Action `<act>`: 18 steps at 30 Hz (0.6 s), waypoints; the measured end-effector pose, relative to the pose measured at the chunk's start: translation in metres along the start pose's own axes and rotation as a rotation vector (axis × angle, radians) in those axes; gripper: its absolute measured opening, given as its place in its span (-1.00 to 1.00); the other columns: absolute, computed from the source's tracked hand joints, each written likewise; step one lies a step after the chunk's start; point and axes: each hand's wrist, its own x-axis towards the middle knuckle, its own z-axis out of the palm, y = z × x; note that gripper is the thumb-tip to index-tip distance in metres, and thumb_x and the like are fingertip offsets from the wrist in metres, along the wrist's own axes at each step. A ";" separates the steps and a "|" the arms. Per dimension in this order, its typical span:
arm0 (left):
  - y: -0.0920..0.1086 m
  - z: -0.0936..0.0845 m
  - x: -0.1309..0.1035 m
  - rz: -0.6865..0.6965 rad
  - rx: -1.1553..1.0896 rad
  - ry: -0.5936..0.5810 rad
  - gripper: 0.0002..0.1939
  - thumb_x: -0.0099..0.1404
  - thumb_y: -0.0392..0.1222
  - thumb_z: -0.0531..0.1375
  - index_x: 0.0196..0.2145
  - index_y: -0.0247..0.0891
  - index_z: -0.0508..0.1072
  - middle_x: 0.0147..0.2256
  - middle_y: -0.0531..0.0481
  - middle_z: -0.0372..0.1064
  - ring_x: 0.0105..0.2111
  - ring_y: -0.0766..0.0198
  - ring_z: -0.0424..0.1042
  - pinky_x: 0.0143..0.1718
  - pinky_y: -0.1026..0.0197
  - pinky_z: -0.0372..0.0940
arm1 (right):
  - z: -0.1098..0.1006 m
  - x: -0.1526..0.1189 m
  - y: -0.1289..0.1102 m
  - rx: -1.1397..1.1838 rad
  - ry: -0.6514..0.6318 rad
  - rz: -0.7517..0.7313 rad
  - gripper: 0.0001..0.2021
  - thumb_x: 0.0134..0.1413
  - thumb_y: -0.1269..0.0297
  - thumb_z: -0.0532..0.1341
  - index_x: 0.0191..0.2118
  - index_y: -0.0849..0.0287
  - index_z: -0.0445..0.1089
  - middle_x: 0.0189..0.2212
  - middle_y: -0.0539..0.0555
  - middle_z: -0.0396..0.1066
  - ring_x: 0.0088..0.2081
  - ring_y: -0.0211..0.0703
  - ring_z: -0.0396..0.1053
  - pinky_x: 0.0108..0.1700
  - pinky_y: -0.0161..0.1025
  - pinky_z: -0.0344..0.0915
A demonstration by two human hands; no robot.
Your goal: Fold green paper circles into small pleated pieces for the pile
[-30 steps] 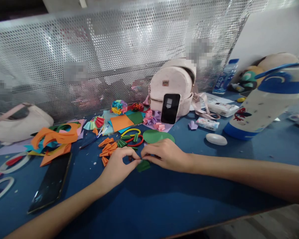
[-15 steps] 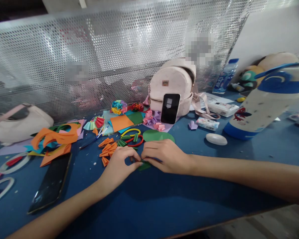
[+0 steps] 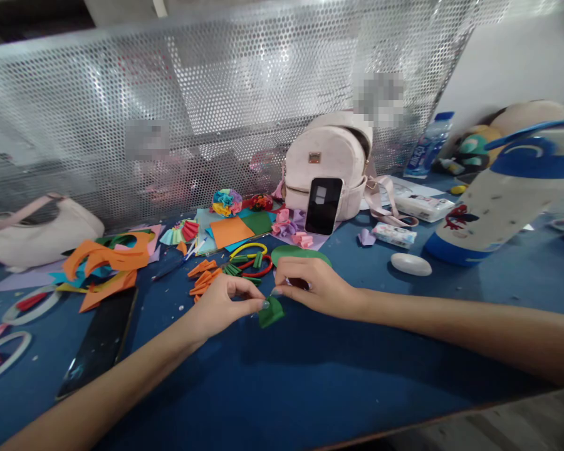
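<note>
A small folded piece of green paper (image 3: 271, 312) is held just above the blue table. My left hand (image 3: 220, 305) pinches its left edge between thumb and forefinger. At its upper edge, the thumb and forefinger of my right hand (image 3: 317, 286) are closed on it too. Behind my hands lie a flat green paper circle (image 3: 297, 253), red-handled and yellow-handled scissors (image 3: 254, 255) with small folded green pieces by them, and a cluster of folded orange paper pieces (image 3: 203, 277) partly hidden by my left hand.
A phone (image 3: 324, 205) leans on a white backpack (image 3: 326, 156) at the back. A large water bottle (image 3: 493, 203) and a white oval case (image 3: 410, 264) stand right. Orange scraps (image 3: 106, 257), another phone (image 3: 98, 341) and tape rings (image 3: 9, 357) lie left. Perforated metal screen (image 3: 216, 113) behind.
My fingertips have drawn slightly apart, and more of the green paper shows between and below them. The view has shifted a little; other things stay in place.
</note>
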 end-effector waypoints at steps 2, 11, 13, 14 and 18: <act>0.002 0.000 -0.001 -0.015 -0.020 -0.012 -0.87 0.07 -0.18 0.32 -0.52 -0.29 0.58 -0.55 -0.02 0.51 -0.51 0.27 0.43 -0.41 0.27 0.29 | 0.000 0.001 0.000 0.080 -0.007 0.007 -0.73 0.37 0.23 0.16 -0.39 0.18 0.34 -0.45 -0.01 0.32 -0.42 -0.26 0.25 -0.35 -0.34 0.14; 0.003 0.007 -0.002 -0.054 -0.011 0.008 -0.86 0.00 -0.19 0.33 -0.60 -0.28 0.48 -0.59 0.04 0.42 -0.54 0.32 0.32 -0.46 0.29 0.18 | 0.001 -0.001 -0.011 -0.048 -0.121 0.003 -0.89 0.32 0.38 0.19 -0.23 0.15 0.47 -0.27 0.02 0.44 -0.30 -0.24 0.39 -0.29 -0.35 0.20; 0.003 0.009 -0.002 -0.040 0.033 0.031 -0.87 0.00 -0.22 0.32 -0.60 -0.27 0.46 -0.59 0.06 0.41 -0.54 0.32 0.31 -0.45 0.28 0.17 | 0.001 -0.002 -0.014 -0.102 -0.126 -0.008 -0.90 0.30 0.40 0.20 -0.23 0.14 0.47 -0.25 0.03 0.46 -0.28 -0.23 0.41 -0.29 -0.35 0.20; 0.004 0.011 -0.003 -0.027 0.061 0.051 -0.89 0.01 -0.24 0.31 -0.60 -0.27 0.46 -0.58 0.06 0.41 -0.52 0.31 0.31 -0.44 0.28 0.18 | 0.001 -0.002 -0.015 -0.123 -0.127 -0.007 -0.90 0.28 0.42 0.20 -0.24 0.15 0.47 -0.25 0.03 0.47 -0.28 -0.22 0.41 -0.29 -0.35 0.20; 0.006 0.012 -0.006 0.028 0.153 0.119 -0.94 0.07 -0.25 0.30 -0.53 -0.25 0.52 -0.51 0.07 0.45 -0.42 0.26 0.38 -0.31 0.25 0.24 | -0.001 -0.002 -0.018 -0.164 -0.107 -0.008 -0.90 0.24 0.44 0.19 -0.28 0.16 0.44 -0.28 0.03 0.46 -0.31 -0.23 0.40 -0.32 -0.34 0.19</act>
